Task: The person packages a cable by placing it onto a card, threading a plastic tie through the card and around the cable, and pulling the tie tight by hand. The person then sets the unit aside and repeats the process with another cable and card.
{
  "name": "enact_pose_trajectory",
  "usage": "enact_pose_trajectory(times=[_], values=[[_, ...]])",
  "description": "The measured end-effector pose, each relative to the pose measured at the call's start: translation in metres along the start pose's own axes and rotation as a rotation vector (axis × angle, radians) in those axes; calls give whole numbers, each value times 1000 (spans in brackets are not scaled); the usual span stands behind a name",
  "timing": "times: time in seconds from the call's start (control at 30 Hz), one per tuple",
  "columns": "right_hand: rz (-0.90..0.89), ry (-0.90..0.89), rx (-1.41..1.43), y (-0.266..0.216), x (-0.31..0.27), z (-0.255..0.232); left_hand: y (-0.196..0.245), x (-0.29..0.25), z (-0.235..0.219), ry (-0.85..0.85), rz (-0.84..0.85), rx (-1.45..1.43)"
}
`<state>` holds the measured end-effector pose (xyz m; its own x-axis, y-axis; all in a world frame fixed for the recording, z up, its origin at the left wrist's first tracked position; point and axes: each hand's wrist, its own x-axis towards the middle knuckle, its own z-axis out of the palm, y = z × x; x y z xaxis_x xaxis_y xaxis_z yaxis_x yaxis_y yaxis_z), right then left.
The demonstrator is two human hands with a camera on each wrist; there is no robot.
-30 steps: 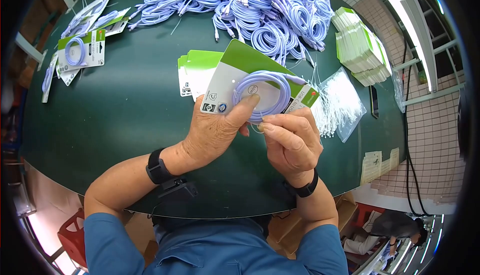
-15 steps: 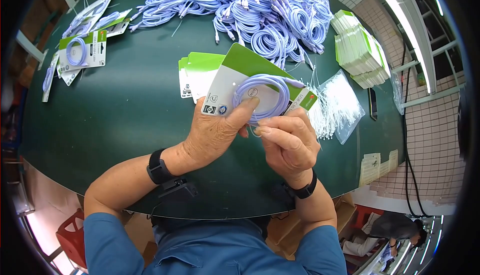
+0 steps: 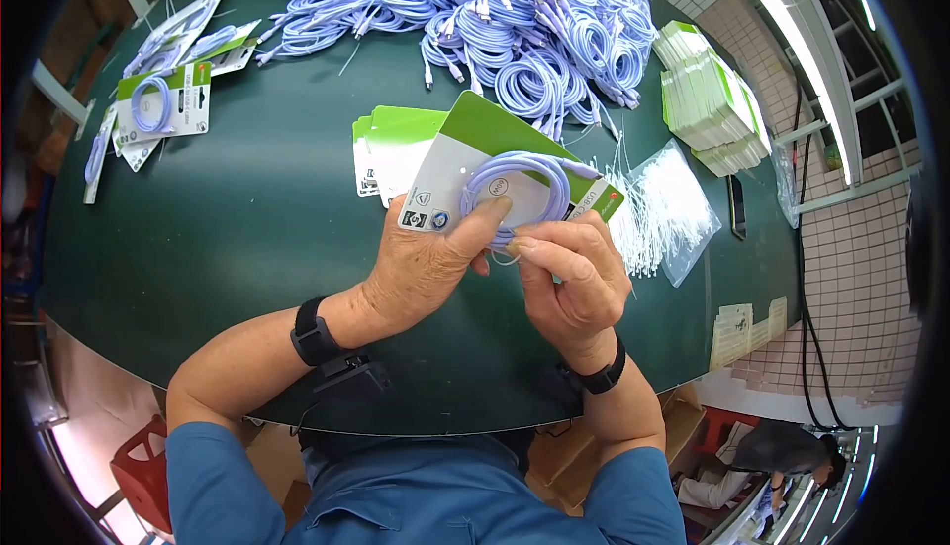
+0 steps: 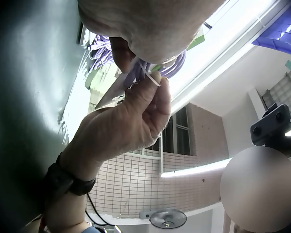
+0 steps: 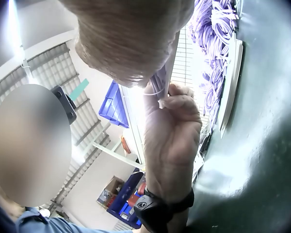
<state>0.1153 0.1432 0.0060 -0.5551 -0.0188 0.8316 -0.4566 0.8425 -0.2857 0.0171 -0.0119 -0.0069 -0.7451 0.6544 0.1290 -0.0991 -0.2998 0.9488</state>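
Below our grip spreads a smooth dark green table (image 3: 247, 248); beyond it lies a heap of coiled lavender cables (image 3: 554, 40). Our left hand (image 3: 411, 263) holds a green-and-white printed card (image 3: 475, 119), its thumb pressing a round lavender cable coil (image 3: 557, 194) against it. At the coil's near edge, our right hand (image 3: 579, 273) narrowly pinches a thin white tie (image 4: 150, 77).

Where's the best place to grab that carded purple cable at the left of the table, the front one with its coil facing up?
I'd pinch the card by its right edge, thumb on top and fingers underneath, coming from the open tabletop. The coil sits toward the card's left, leaving that edge flat and uncovered.
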Motion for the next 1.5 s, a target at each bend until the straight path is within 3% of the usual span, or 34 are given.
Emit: enact_pose_trajectory(times=[0.2, 0.47, 0.73, 1.0, 1.13, 1.2, 1.27, 1.3, 1.37, 1.4, 1.47, 1.5], values=[[100, -50, 78, -4, 3, 4, 1, -2, 2, 13, -86, -38], [-4, -214, -64, -10, 9, -8, -3, 0, -1, 8, -82, -33], [29, -88, -97, -15, 11, -6, 2, -1, 2, 15, -60, -75], [114, -172, -27, -17, 15, -6, -4, 2, -3, 30, -60, -74], [-27, -28, 31, -5, 23, -23, 2, 6, -7, 13, -17, -5], [-9, 181, -76, 4, 23, -38, 12, 7, -3, 26, -4, -43], [296, 356, 41, 27, 13, -47, 18, 6, 0, 28, -9, -44], [314, 370, 44, 38, 11, -52, 20, 5, 2, 13, -1, -67], [1024, 260, 503, 57, 6, -55, 22, 1, 6, -24, 7, -112], [1041, 283, 510, 63, 2, -49, 22, -1, 8, -38, -11, -95], [1130, -67, 1190, 68, -11, -34, 22, -4, 10, -55, -22, -105], [1141, -39, 1203, 59, -18, -31, 21, -6, 11, -61, -29, -111]])
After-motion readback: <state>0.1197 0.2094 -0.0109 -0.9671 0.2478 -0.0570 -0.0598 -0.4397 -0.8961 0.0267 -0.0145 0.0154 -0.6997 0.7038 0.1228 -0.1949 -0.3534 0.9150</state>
